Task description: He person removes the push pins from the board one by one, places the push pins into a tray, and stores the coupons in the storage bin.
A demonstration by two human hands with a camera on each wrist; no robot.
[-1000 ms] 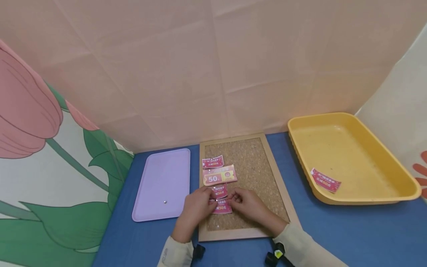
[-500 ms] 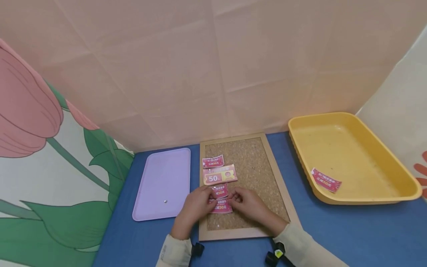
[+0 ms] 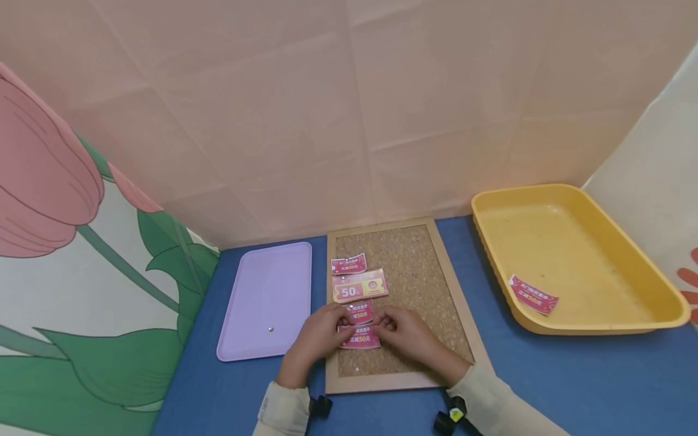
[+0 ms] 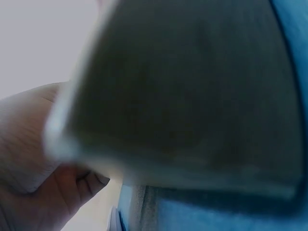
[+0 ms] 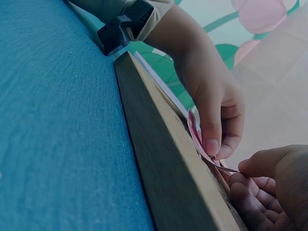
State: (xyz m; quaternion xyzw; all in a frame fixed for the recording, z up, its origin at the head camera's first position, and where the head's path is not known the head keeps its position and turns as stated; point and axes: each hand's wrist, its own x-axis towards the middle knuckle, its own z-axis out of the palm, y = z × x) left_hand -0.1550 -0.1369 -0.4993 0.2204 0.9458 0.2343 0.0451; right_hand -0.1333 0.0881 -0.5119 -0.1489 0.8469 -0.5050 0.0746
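On the cork board (image 3: 417, 303), my left hand (image 3: 319, 330) bends over the lowest pink coupon (image 3: 362, 339). Its thumb and forefinger meet at the coupon's upper edge, on a tiny thing that looks like a thumbtack and is mostly hidden. From the other side my right hand (image 3: 406, 333) pinches the coupon's right end, as the right wrist view shows; there the coupon (image 5: 195, 134) curls up at its far end. Another pink coupon (image 3: 362, 312) lies just above, partly behind the left fingers. A wood frame edge blocks most of the left wrist view.
Higher on the board are a larger "50" coupon (image 3: 360, 286) and a small pink coupon (image 3: 349, 264). A purple tray (image 3: 262, 290) at left holds one small metal tack (image 3: 271, 329). In the yellow tray (image 3: 578, 254) at right lies another pink coupon (image 3: 533, 295).
My left hand and wrist have shifted slightly left, and more of the lowest coupon's left end shows. The right hand stays in place at the coupon's right end.
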